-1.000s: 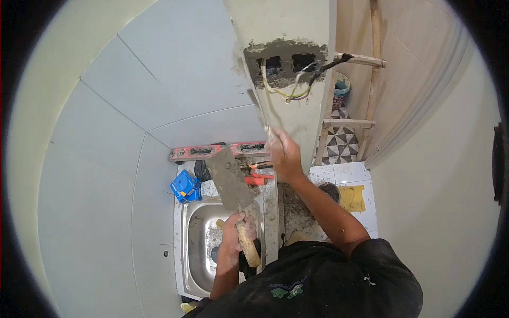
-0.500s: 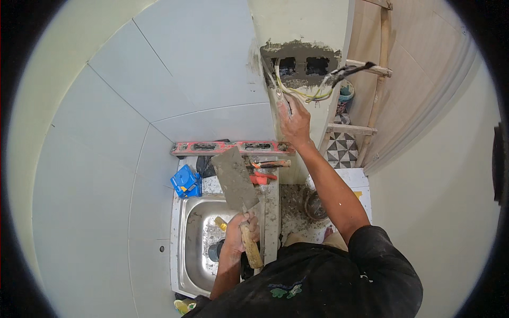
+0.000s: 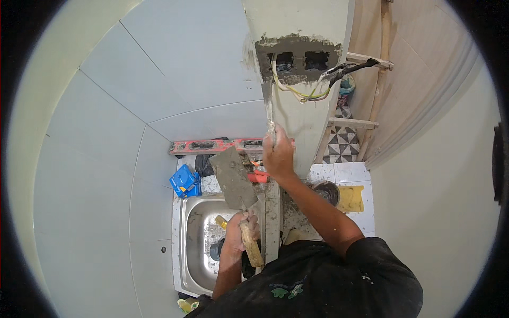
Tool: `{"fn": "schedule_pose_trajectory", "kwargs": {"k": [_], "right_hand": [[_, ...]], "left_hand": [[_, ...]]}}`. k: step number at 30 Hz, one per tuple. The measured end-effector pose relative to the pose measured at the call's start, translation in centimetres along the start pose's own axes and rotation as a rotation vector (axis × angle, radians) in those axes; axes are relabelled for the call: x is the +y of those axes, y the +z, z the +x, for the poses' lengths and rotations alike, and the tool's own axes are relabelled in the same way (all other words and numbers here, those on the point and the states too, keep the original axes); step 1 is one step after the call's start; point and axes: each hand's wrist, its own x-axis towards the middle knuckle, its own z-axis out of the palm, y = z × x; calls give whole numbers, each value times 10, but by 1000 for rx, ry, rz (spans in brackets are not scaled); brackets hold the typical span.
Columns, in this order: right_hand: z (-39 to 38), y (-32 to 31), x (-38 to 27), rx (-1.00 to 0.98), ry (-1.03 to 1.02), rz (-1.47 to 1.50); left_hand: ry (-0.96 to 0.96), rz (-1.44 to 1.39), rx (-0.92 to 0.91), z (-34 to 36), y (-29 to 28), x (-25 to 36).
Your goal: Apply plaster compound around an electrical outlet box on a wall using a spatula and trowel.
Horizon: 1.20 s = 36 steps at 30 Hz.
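Over the sink, my left hand (image 3: 236, 233) is closed round the wooden handle of a broad trowel (image 3: 230, 175), whose flat blade is smeared with grey mortar. My right hand (image 3: 279, 153) grips a narrow trowel (image 3: 269, 100) pointing up along the wall corner. The blade's tip is just below a patch of wet grey mortar (image 3: 299, 45). Two electrical boxes (image 3: 317, 61) are set in that patch, and yellow-green and white wires (image 3: 303, 96) hang out with black-wrapped ends (image 3: 355, 70).
A red spirit level (image 3: 204, 146) lies along the counter's back, near a blue box (image 3: 185, 180) and red-handled pliers (image 3: 259, 177). The steel sink (image 3: 185, 254) is below. To the right are a wooden ladder (image 3: 352, 123), a black bucket (image 3: 326, 192) and a yellow sheet (image 3: 351, 199).
My right hand has come down and slightly left from the wires with the narrow trowel, away from the mortar patch. My left hand with the broad trowel has barely moved.
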Motion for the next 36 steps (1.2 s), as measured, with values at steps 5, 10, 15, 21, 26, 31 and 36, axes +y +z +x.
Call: {"fn": "schedule_pose_trajectory", "kwargs": {"k": [5, 10, 15, 21, 26, 31, 36], "right_hand": [[18, 10, -31, 57, 23, -59], [38, 9, -40, -120, 360, 103], [49, 17, -28, -99, 368, 143], [60, 1, -66, -169, 532, 406], [68, -8, -78, -181, 641, 534], [70, -13, -92, -178, 686, 572], [75, -16, -98, -164, 683, 614]], "left_hand": [[5, 7, -46, -1, 0, 1], [2, 23, 19, -3, 0, -1], [-5, 2, -64, 0, -5, -3], [-12, -35, -125, 3, -14, -3], [-23, -16, -136, 6, -14, -3], [-12, -2, -115, 6, -13, -4], [-10, 9, -119, 7, -11, -4]]}}
